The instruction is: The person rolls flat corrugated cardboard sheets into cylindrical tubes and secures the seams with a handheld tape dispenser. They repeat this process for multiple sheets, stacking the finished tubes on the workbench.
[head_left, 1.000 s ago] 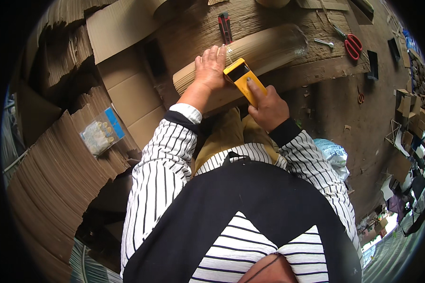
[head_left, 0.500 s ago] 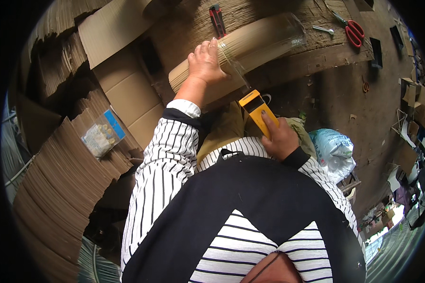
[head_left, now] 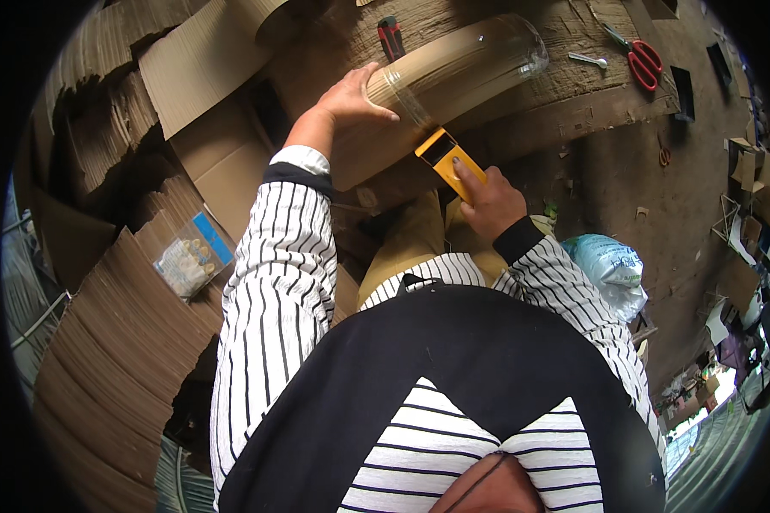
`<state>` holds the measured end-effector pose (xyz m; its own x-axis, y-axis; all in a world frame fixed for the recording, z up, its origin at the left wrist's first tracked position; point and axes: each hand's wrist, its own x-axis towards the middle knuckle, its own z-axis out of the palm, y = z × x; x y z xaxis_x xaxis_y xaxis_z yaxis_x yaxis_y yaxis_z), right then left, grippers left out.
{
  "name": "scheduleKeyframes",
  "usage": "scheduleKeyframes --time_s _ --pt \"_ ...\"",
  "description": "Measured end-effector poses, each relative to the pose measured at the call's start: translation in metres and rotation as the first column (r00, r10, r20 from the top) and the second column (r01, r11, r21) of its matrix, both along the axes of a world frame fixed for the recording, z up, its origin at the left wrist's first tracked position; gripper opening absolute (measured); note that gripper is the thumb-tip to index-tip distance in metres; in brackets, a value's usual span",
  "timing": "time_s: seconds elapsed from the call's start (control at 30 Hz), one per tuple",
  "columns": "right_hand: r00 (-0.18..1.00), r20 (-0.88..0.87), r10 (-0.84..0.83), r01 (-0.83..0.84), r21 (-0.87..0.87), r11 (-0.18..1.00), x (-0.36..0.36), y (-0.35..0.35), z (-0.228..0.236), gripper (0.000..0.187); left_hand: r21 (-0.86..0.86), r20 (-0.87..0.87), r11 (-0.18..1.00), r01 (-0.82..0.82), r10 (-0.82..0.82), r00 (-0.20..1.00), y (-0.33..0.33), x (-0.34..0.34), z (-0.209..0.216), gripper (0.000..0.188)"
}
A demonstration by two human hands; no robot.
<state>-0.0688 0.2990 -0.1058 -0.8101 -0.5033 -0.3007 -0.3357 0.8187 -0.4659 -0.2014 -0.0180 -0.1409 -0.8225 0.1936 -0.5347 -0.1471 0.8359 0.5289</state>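
A long bundle of brown cardboard (head_left: 462, 73) with a finely ridged side lies on the work surface. My left hand (head_left: 347, 98) grips its left end, thumb along the near side and fingers over the top. A band of clear tape (head_left: 409, 101) crosses the bundle just right of that hand. In my right hand (head_left: 494, 203) is a yellow tape dispenser (head_left: 451, 168), its head close to the bundle's near edge where the tape comes down. More clear film shines at the bundle's right end. Behind it lies a red and black utility knife (head_left: 390, 38).
Red-handled scissors (head_left: 644, 64) and a small white spoon-like piece (head_left: 589, 60) lie on the worn wooden surface (head_left: 573, 94). Cardboard stacks (head_left: 120, 333) fill the left, with a clear packet (head_left: 188, 261) on them. A filled plastic bag (head_left: 607, 269) stands right of my legs.
My left hand has moved left and up to the bundle's end, which now sits farther right. My right hand has brought the tape dispenser up and left, closer to the bundle.
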Motion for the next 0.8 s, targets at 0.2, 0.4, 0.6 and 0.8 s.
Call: scheduleKeyframes --time_s 0.2,0.4,0.6,0.8 --pt "0.999 -0.031 -0.027 0.025 -0.055 0.998 -0.019 -0.022 0.008 0.07 0.011 -0.178 0.978 -0.206 0.205 0.962 -0.038 0.001 -0.011 0.103" --pt "0.996 -0.054 -0.07 0.063 -0.123 0.99 -0.028 -0.031 0.012 0.072 0.161 -0.743 0.694 -0.701 0.553 0.377 -0.068 0.092 -0.008 0.089" --pt "0.998 -0.021 -0.058 0.055 -0.117 0.992 -0.037 -0.037 0.023 0.074 0.783 0.066 0.202 -0.588 0.913 0.402 -0.008 0.178 -0.012 0.051" --pt "0.998 -0.014 -0.056 0.053 -0.132 0.99 -0.051 -0.04 0.032 0.073 0.759 0.186 0.098 -0.643 0.914 0.36 -0.013 0.167 -0.014 0.041"
